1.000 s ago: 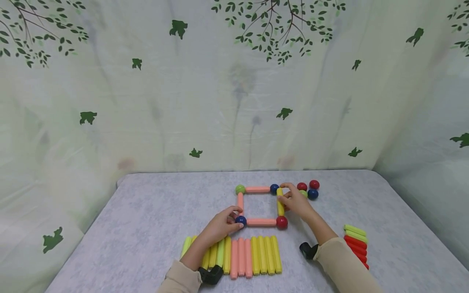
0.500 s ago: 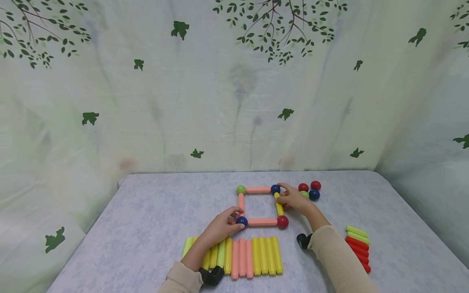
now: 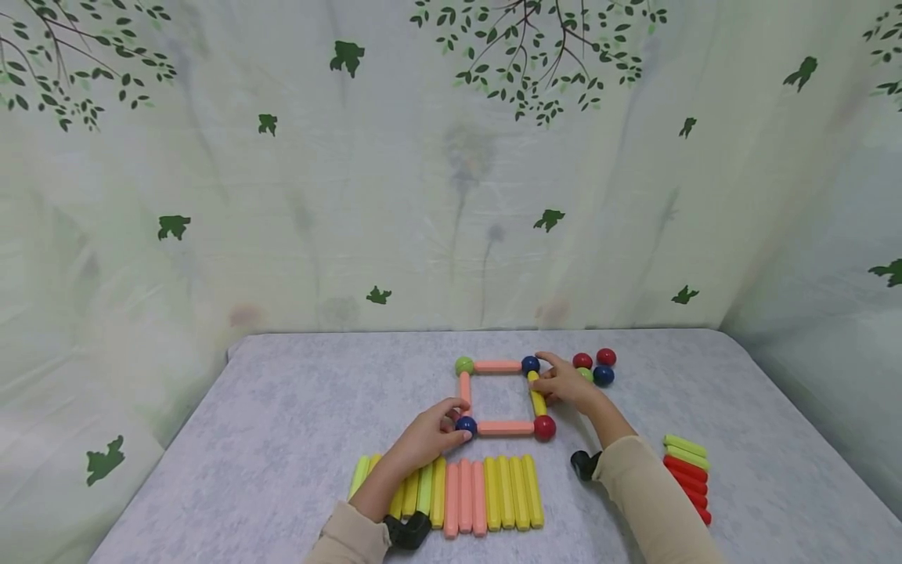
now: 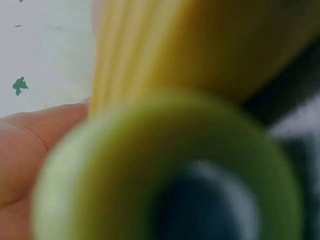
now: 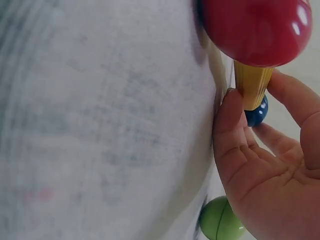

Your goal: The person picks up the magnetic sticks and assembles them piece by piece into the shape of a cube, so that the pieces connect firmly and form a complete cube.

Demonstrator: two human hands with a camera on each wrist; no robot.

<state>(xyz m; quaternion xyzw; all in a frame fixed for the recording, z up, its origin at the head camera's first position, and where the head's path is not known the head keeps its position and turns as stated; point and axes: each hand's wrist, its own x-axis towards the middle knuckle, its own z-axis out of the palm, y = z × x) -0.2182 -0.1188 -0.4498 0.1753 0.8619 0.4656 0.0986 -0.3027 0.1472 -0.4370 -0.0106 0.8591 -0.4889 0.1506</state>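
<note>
Sticks and balls form a square on the table. My left hand (image 3: 425,432) pinches the near-left blue ball (image 3: 466,425) between thumb and fingers. My right hand (image 3: 565,381) grips the yellow stick (image 3: 538,398) on the square's right side. One fingertip reaches the far-right blue ball (image 3: 531,364). In the right wrist view, the yellow stick (image 5: 252,85) runs between the red ball (image 5: 257,27) and a blue ball (image 5: 257,113). Pink sticks make up the far side (image 3: 497,366), near side (image 3: 505,428) and left side (image 3: 465,385). A green ball (image 3: 463,366) sits at the far-left corner.
Yellow, pink and lime sticks (image 3: 465,497) lie in a row at the front, partly under my left forearm. Lime and red sticks (image 3: 687,474) lie at right, partly behind my right sleeve. Several loose balls (image 3: 604,376) sit beyond my right hand. Patterned cloth (image 3: 451,196) hangs behind.
Over the first half second, my right hand moved left and swung the yellow stick's far end in line with the blue ball. My left hand stayed put on its ball.
</note>
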